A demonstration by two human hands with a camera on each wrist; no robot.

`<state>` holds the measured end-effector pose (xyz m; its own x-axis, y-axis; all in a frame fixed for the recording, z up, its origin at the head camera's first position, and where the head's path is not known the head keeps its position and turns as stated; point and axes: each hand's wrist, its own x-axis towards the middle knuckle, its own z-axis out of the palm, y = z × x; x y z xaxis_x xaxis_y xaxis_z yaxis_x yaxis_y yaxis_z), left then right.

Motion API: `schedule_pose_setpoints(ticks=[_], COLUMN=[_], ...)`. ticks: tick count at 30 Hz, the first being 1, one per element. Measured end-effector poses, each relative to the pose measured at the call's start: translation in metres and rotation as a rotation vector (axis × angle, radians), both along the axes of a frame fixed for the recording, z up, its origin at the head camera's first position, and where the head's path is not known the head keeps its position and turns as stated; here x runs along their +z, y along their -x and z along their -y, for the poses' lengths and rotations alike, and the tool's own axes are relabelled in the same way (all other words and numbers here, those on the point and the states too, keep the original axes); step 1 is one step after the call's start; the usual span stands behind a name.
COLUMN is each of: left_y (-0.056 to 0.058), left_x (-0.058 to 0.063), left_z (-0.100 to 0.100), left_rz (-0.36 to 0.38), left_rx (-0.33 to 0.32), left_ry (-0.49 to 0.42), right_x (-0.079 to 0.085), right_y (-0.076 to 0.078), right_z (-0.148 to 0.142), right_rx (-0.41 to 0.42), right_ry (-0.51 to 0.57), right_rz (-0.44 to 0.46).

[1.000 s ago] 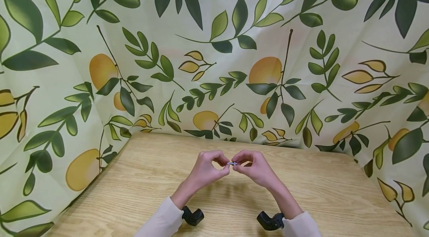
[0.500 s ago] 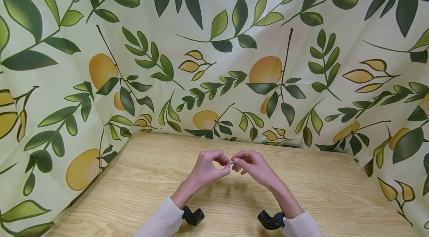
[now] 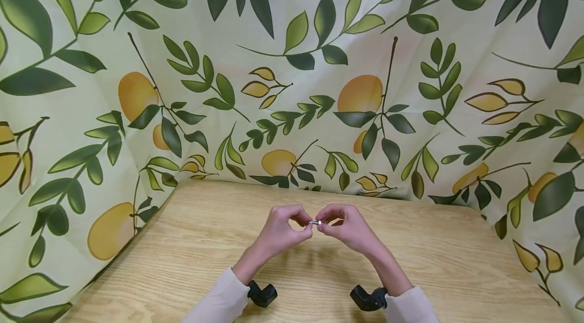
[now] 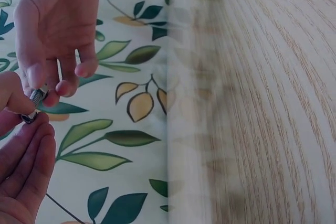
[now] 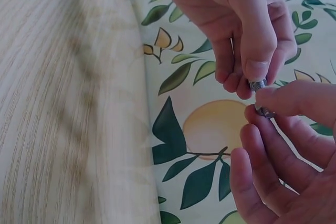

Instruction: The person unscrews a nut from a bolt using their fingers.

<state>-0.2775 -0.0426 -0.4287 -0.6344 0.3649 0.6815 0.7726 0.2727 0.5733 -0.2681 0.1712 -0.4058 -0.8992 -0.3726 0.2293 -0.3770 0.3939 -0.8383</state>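
Note:
Between the two hands, held above the table, is a small silvery metal bolt (image 3: 315, 222) with a threaded shank. My left hand (image 3: 284, 229) pinches its left end between thumb and fingertips. The right hand (image 3: 347, 226) pinches the other end, where a wider bright piece shows at the fingertips. The left wrist view shows the threads of the bolt (image 4: 37, 96) close to the right thumb. In the right wrist view the bolt (image 5: 257, 85) runs between both hands' fingertips, its ends partly hidden by them.
A light wood-grain table (image 3: 205, 242) lies under the hands. Around its back and sides hangs a cloth (image 3: 283, 125) printed with leaves and orange fruit. Black wrist-worn devices (image 3: 263, 294) sit on both wrists at the sleeve cuffs.
Half a second ago the right thumb was rolled forward over the bolt's right end; now it is drawn back and the wider piece shows again. The left hand stays in place.

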Motion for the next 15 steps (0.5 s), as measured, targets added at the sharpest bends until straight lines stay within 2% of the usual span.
schedule_pose_setpoints(ticks=[7, 15], left_y=[0.0001, 0.0005], left_x=[0.0012, 0.0005], left_z=[0.0008, 0.0005], left_rz=[0.008, -0.011], left_rx=[0.014, 0.015], left_ry=[0.002, 0.003], right_x=[-0.0009, 0.0000], right_y=[0.0013, 0.0011], right_z=[0.0021, -0.0012], right_rx=[0.014, -0.004], right_ry=[0.032, 0.017], right_rz=[-0.027, 0.037])
